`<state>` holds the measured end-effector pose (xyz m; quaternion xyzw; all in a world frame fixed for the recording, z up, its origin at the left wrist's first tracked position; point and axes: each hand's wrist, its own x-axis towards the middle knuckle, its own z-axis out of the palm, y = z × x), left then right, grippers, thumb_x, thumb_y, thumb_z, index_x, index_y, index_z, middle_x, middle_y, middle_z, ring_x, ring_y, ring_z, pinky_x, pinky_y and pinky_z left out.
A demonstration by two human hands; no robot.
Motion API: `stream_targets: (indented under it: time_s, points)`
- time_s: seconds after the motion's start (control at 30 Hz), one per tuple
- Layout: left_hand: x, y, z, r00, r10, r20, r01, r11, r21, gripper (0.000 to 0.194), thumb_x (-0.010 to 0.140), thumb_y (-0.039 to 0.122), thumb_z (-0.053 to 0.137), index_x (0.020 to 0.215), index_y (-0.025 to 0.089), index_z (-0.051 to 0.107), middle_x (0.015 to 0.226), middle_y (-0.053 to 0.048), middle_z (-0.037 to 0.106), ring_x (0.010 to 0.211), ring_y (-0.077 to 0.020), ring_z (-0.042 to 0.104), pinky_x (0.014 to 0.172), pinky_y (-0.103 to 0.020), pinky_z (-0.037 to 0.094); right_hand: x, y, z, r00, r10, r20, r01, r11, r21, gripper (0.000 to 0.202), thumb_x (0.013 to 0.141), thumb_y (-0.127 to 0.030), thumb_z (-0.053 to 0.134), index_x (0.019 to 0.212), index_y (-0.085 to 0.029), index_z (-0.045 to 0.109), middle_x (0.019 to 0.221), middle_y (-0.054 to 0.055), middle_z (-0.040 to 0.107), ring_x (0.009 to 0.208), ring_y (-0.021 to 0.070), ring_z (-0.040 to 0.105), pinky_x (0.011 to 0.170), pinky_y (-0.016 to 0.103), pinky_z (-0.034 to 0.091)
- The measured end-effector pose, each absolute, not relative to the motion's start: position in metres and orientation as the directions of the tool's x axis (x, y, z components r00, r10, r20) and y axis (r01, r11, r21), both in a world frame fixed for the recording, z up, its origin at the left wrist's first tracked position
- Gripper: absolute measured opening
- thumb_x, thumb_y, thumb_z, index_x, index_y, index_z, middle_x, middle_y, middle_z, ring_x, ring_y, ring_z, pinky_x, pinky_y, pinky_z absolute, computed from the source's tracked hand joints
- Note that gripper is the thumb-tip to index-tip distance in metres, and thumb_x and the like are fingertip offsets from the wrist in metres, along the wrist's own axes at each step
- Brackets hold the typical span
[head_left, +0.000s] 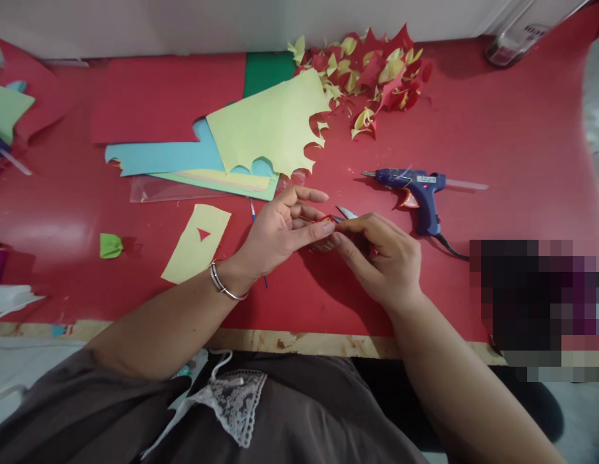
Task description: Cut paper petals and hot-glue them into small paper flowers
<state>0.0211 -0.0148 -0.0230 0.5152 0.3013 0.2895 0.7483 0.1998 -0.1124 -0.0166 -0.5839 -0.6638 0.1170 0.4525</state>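
Close together above the table, my left hand (280, 232) and my right hand (386, 254) meet at their fingertips. Between the thumb and fingers of my left hand is a small red and yellow paper piece (327, 219), mostly covered. My right thumb and forefinger pinch at its right edge. Grey pointed scissor blades (348, 212) show just behind my right forefinger; whether they lie on the table or touch the hand I cannot tell. A thin blue stick (252, 209) lies partly beneath my left hand.
A blue glue gun (422, 187) with a lit red light lies to the right, its cord trailing. Paper scraps (377, 71) are heaped at the back beside cut yellow (270, 129), red (169, 96) and blue sheets (169, 158). A yellow paper strip (196, 248) and green piece (111, 245) lie left.
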Motion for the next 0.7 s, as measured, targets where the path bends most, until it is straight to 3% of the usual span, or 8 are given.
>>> stream_targets:
  time_s: [0.43,0.7]
  points:
    - [0.0206,-0.0153,-0.0218,0.648,0.745,-0.156,-0.129,0.31,0.942,0.058,0.081,0.036,0.094,0.127,0.02,0.062,0.093,0.0,0.07,0.081,-0.0123,0.074,0.078,-0.024,0.065,0.2017,-0.114,-0.0146,0.112,0.898,0.426,0.661,0.253,-0.706,0.012,0.102,-0.031,0.07,0.097,-0.022,0.076,0.079,0.001,0.075,0.06,0.0125,0.059,0.055,0.028,0.047]
    - [0.022,-0.0215,-0.0216,0.605,0.796,-0.017,-0.102,0.099,0.99,0.053,0.085,0.024,0.088,0.129,0.021,0.058,0.1,-0.002,0.071,0.087,-0.0113,0.073,0.082,-0.022,0.063,0.2006,-0.113,-0.0154,0.107,0.879,0.464,0.704,0.262,-0.66,0.01,0.101,-0.027,0.067,0.097,-0.022,0.075,0.078,0.001,0.074,0.059,0.0129,0.06,0.055,0.028,0.047]
